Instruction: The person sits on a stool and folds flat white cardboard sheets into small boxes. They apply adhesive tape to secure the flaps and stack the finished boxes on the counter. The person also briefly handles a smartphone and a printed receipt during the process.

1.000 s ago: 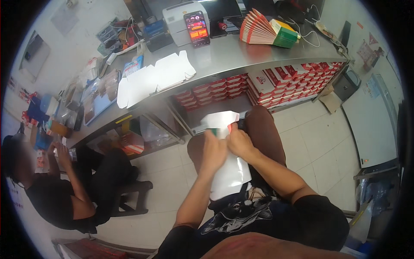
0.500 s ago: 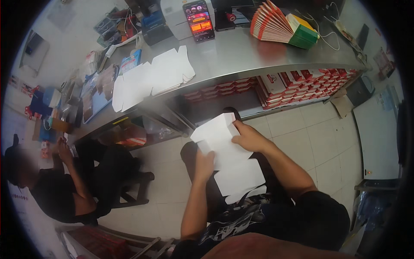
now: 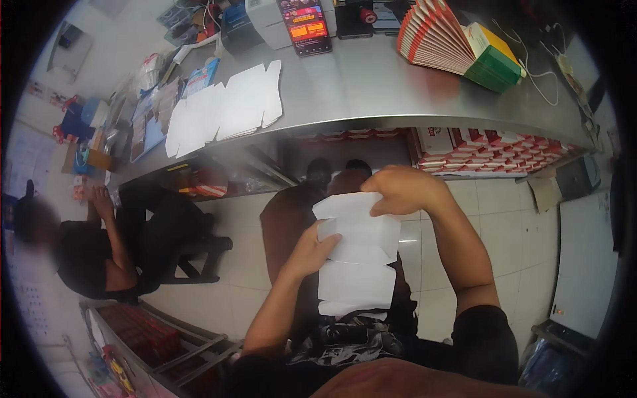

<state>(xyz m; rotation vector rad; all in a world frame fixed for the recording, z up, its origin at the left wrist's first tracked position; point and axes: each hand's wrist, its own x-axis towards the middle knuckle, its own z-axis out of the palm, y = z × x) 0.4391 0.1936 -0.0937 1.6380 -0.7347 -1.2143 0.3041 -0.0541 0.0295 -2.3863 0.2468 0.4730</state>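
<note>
A white, partly folded cardboard box blank (image 3: 361, 239) rests over my lap, its lower panel (image 3: 356, 285) spread toward my body. My left hand (image 3: 310, 251) grips the blank's left side, with the thumb on the inner face and the fingers behind the side flap. At the upper right corner my right hand (image 3: 403, 190) pinches the edge between thumb and fingers. The folded end flap stands up near the top, and my right fingertips are partly hidden behind the card.
Flat white box blanks (image 3: 229, 103) lie stacked on the steel table (image 3: 352, 86) ahead. A lit phone (image 3: 305, 26) stands at the back, beside fanned red-and-white cards (image 3: 434, 43). Folded red-and-white boxes (image 3: 491, 149) fill the shelf below. Another person (image 3: 93, 252) sits at left.
My right hand has shifted along the blank's upper right corner, its elbow now raised further out. The blank has turned straighter, and the view has shifted slightly.
</note>
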